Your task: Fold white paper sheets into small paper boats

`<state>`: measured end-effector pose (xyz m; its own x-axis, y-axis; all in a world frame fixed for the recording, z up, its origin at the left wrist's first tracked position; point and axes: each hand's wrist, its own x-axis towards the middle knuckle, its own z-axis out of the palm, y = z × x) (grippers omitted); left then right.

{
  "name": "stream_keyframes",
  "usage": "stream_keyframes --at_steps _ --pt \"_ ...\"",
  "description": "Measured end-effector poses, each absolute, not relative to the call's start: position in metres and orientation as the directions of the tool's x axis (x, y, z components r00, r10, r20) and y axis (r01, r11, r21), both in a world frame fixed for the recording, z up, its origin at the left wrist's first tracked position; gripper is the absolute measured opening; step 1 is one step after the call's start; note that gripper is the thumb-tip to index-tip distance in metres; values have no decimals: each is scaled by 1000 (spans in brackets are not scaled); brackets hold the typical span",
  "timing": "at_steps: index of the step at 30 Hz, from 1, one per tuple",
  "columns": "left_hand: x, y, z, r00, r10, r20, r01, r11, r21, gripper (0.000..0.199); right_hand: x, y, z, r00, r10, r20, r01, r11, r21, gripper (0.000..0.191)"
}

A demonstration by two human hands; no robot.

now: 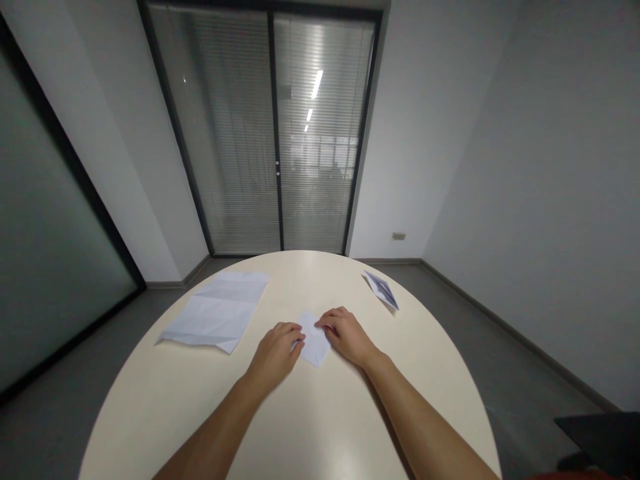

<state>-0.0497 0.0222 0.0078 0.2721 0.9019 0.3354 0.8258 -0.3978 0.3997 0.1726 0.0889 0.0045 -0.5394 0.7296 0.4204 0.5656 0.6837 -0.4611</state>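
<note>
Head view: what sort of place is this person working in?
Probably a small office meeting room, judging by the round, pale table, the dark-framed glass doors or panels with blinds beyond it, and the plain wall on the right.

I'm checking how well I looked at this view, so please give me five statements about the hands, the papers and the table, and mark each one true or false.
1. The left hand and right hand are both at the small folded paper. True.
2. The right hand grips a pair of scissors. False: its fingers are at the small folded paper, and no tool shows.
3. The large creased sheet lies to the left of both hands. True.
4. The large creased sheet is rolled into a tube. False: it lies spread out on the round table.
5. A second folded paper lies near the table's right edge, apart from both hands. True.
</note>
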Motion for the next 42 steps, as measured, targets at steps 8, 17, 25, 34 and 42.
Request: stream_keyframes --at_steps 8,17,25,34,42 --pt "-52 16 13 330 899 289 826 -423 373 26 171 88 2 -557 727 402 553 686 -473 31" --pt "-57 11 21 414 881 230 823 -470 319 38 175 85 12 -542 750 380 529 656 -539 27" --pt "-56 13 16 428 852 300 801 -512 310 33 176 83 14 -552 771 319 548 623 -558 23" --pt "-58 11 15 432 853 292 783 -515 348 42 178 79 19 -566 752 337 530 646 -549 21" --pt "-56 11 14 394 871 294 804 -482 348 41 178 80 14 -603 711 363 514 694 -505 27"
